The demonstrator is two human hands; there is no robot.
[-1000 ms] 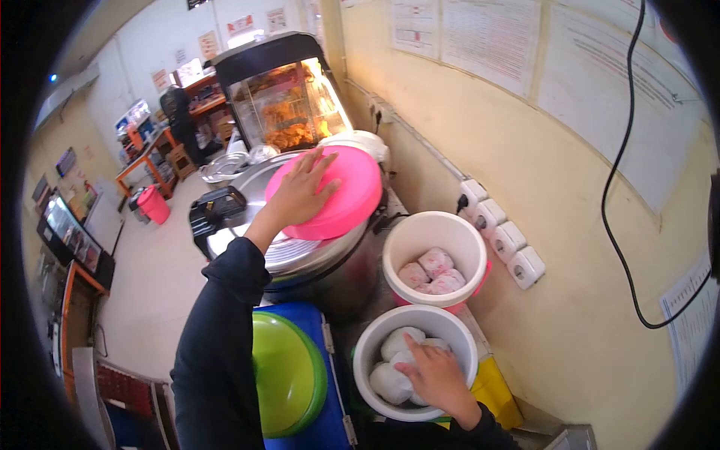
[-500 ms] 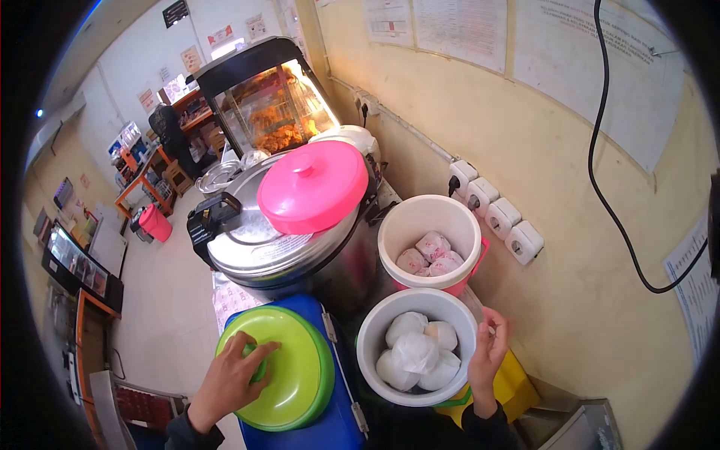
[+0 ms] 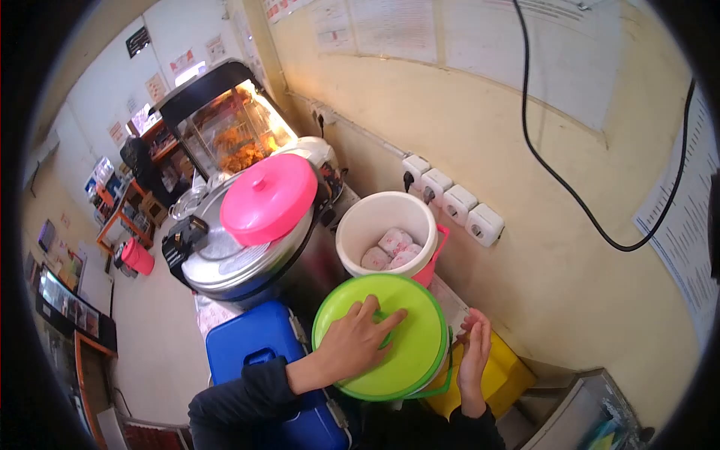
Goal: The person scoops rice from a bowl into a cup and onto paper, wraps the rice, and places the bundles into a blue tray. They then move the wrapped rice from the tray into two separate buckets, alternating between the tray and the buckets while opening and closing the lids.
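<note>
My left hand (image 3: 358, 336) has its fingers around the knob of a green lid (image 3: 420, 322). The lid lies over the top of the nearer bucket and hides what is inside. Part of the bucket's green handle (image 3: 444, 384) shows at its right side. My right hand (image 3: 473, 358) is upright just right of the bucket, fingers apart and slightly curled, holding nothing. Right behind the lid stands a white-lined pink bucket (image 3: 346, 238), uncovered, with several paper-wrapped bundles (image 3: 396, 241) in it.
A blue cooler box (image 3: 247, 330) is under my left forearm. Beyond it, a pink lid (image 3: 270, 199) rests on a large steel pot (image 3: 232, 262). A lit food warmer (image 3: 240, 131) stands behind. Wall sockets (image 3: 457, 204) and a hanging black cable (image 3: 559, 180) are on the right.
The green lid has moved right with my left hand, from the blue cooler box onto the nearer bucket, covering its white bundles. My right hand remains beside the bucket. The view has shifted.
</note>
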